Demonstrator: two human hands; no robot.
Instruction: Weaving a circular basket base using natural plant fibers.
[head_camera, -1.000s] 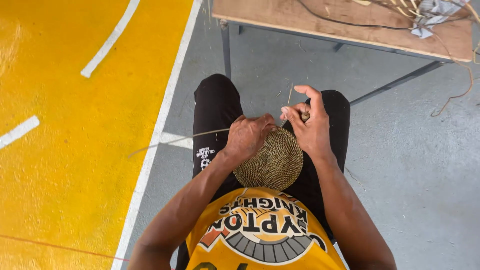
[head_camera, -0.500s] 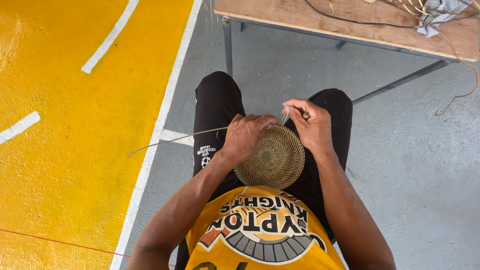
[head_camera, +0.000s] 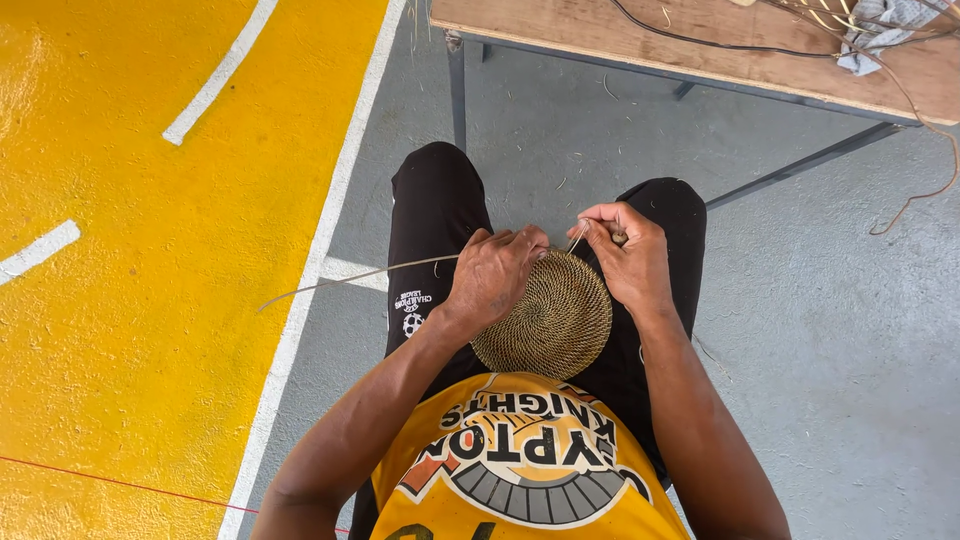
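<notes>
Grey concrete floor (head_camera: 830, 330) meets a yellow painted area (head_camera: 130, 300) with white lines in the head view. On the seated person's lap lies a round coiled woven disc (head_camera: 550, 320), many tight rings already built, its outer edge seemingly in progress. The left hand (head_camera: 495, 275) grips the disc's rim, a long loose strand (head_camera: 350, 277) trailing leftward. The right hand (head_camera: 630, 255) pinches a thin strand at the far edge. A wooden bench (head_camera: 700, 50) with cables and cloth stands ahead, well apart.

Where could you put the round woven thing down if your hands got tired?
Bare grey floor lies right of the right hand, below the wooden table. More lies ahead of the knees. The lap is crowded: both hands, left hand too, sit on the woven disc.
</notes>
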